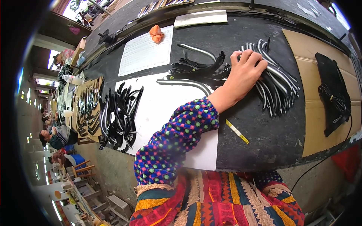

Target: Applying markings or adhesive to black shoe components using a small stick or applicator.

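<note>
Entry, near to far.

1. Patterned apron: filled the lower edge, worn by the person at the bench.
2. White sheet (pixel 162 109): lay on the dark bench top (pixel 264 135) just before the person, probably as a clean, bright work surface.
3. Yellow tape measure (pixel 237 132): lay flat at the sheet's right edge, within easy reach.
4. Left hand (pixel 245 73): sleeve in bright dotted cloth, reached across the sheet; palm down, fingers curled over and pressing the striped trim pieces (pixel 277 84), a fanned bundle of black-and-white curved strips near the bench's middle right. Whether it actually pinched a strip could not be told.
5. Right hand: not in view.
6. Black curved pieces (pixel 118 116): heaped at the sheet's left end, apparently sorted apart.
7. Black strap pile (pixel 196 67): touching the bundle's left side.
8. Cardboard (pixel 320 75): far right, carrying a black panel and coiled cable.
9. Printed form (pixel 145 51) with orange rag (pixel 156 34): farther back.
</note>
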Demonstrator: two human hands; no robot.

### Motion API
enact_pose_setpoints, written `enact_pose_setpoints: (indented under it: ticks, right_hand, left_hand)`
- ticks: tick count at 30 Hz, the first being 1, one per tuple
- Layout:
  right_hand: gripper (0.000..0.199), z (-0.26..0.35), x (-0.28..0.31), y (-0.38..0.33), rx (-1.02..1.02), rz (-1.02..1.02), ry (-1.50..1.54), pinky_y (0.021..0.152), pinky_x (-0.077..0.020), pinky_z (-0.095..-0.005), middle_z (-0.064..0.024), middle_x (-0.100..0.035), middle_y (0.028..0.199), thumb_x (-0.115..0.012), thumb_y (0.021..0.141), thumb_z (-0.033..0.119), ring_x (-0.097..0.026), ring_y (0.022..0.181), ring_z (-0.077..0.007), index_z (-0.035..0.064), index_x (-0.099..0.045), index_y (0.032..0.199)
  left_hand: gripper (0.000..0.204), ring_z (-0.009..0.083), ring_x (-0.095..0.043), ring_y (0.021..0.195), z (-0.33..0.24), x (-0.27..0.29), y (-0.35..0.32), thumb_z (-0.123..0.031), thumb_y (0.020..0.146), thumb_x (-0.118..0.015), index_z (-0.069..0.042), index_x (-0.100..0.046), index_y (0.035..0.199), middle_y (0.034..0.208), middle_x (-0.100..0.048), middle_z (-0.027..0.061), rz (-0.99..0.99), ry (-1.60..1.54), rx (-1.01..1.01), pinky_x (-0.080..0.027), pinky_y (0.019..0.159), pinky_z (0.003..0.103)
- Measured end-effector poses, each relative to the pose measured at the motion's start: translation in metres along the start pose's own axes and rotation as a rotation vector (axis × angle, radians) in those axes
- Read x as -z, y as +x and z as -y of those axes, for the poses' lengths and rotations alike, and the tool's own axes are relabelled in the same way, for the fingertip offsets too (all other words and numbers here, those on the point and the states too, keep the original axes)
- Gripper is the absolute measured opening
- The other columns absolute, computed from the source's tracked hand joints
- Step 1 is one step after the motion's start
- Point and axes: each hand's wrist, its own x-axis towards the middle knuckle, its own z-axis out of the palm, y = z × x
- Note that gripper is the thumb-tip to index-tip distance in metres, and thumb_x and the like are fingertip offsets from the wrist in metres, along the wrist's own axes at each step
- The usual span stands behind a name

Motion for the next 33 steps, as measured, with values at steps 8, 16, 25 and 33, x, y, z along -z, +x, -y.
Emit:
enact_pose_setpoints:
  ticks: [8,16,25,33]
  right_hand:
    - [0.027,0.003,0.023,-0.015,0.076,-0.023,-0.128,0.076,-0.051,-0.046,-0.0198,-0.068,0.1,-0.055,0.097,0.021,-0.066,0.087,-0.0338,-0.0027,-0.063,0.107]
    - [0.028,0.017,0.026,-0.004,0.208,0.002,-0.232,0.076,-0.051,-0.0459,-0.0199,-0.068,0.099,-0.055,0.097,0.021,-0.066,0.086,-0.0338,-0.003,-0.064,0.107]
    - [0.029,0.031,0.023,-0.005,0.321,0.025,-0.342,0.076,-0.0509,-0.0459,-0.0201,-0.068,0.099,-0.055,0.097,0.022,-0.067,0.086,-0.0337,-0.0033,-0.064,0.107]
    - [0.029,0.052,0.027,0.0,0.402,0.038,-0.463,0.075,-0.0509,-0.0459,-0.0202,-0.069,0.098,-0.055,0.097,0.023,-0.067,0.085,-0.0336,-0.0036,-0.064,0.106]
  left_hand:
    - [0.034,0.0212,-0.052,0.115,-0.012,-0.031,0.009,-0.012,0.078,-0.072,-0.011,-0.06,0.11,0.114,-0.054,0.0035,-0.077,-0.082,-0.023,-0.03,0.106,0.048]
    - [0.044,0.0216,-0.047,0.131,-0.01,-0.004,-0.004,-0.026,0.085,-0.072,-0.016,-0.06,0.127,0.134,-0.053,0.0044,-0.071,-0.119,-0.037,-0.028,0.109,0.046]
    - [0.033,0.0288,-0.053,0.119,0.136,0.071,-0.004,-0.012,0.089,-0.067,-0.021,-0.064,0.12,0.123,-0.062,0.003,0.3,0.208,0.438,-0.038,0.099,0.044]
    - [0.015,0.0257,-0.057,0.11,0.175,0.076,-0.009,-0.018,0.086,-0.071,-0.014,-0.062,0.097,0.109,-0.065,0.0019,0.589,0.129,0.225,-0.044,0.087,0.042]
